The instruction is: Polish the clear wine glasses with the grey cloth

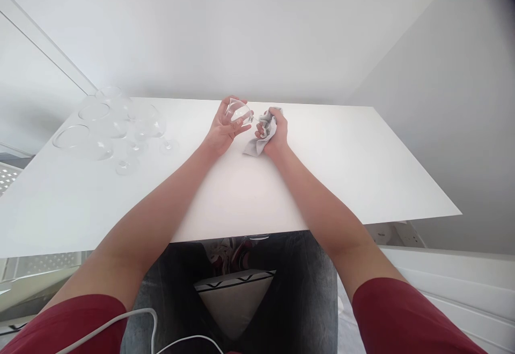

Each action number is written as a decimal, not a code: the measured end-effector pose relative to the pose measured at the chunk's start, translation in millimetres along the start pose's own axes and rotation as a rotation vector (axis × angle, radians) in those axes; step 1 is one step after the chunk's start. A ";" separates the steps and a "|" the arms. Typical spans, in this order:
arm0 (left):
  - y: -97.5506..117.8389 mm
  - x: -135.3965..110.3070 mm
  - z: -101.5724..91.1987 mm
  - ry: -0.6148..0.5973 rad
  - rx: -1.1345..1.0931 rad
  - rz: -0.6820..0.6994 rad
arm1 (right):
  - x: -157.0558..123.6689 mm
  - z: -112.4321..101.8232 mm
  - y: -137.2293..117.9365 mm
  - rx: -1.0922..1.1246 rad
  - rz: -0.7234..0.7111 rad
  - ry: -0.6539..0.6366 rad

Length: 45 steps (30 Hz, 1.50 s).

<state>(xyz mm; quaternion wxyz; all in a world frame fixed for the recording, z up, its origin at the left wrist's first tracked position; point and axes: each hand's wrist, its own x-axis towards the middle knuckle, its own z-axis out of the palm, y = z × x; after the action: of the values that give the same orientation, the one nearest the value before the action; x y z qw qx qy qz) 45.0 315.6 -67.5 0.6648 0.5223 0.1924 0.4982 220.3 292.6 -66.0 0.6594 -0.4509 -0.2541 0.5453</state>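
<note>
A clear wine glass point(240, 110) lies tilted in my left hand point(224, 128), whose fingers curl around its bowl. The stem end points right, toward my right hand point(278, 133). That hand is closed on a light grey cloth point(257, 146), bunched around the foot end of the glass, with a corner hanging down toward the table. The foot itself is mostly hidden by cloth and fingers. Both hands are above the far middle part of the white table point(322, 161).
Several clear wine glasses point(147, 120) stand grouped at the table's left side, hard to make out against the white. A white wall point(241, 32) rises behind the table. A white cable point(155, 322) crosses near my lap.
</note>
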 end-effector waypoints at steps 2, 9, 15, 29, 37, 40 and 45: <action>0.0 -0.4 0.6 0.015 0.002 0.029 | -2.1 2.7 1.2 -0.038 -0.021 0.002; -2.5 -3.5 3.1 0.011 0.088 0.127 | -7.9 8.2 8.9 -0.275 -0.413 0.037; -1.1 -2.5 1.3 -0.036 0.076 0.028 | -1.2 -0.7 5.4 -0.173 -0.205 0.064; 2.9 -5.5 9.0 0.105 0.076 0.099 | -3.7 4.3 17.4 -0.234 -0.472 0.046; 2.0 -1.7 3.7 0.035 0.050 0.045 | 3.2 -1.2 13.1 -0.226 -0.211 0.063; 1.3 -1.4 4.2 0.072 0.025 0.048 | 6.6 -2.6 16.4 -0.202 -0.051 0.051; -2.8 -1.9 4.1 0.051 0.070 0.067 | 10.0 -2.8 24.6 -0.270 -0.269 0.140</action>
<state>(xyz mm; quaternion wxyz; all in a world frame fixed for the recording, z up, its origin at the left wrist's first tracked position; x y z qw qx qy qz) 48.7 312.0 -68.9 0.6238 0.5385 0.2090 0.5264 213.3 301.1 -90.3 0.6757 -0.5341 -0.3365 0.3807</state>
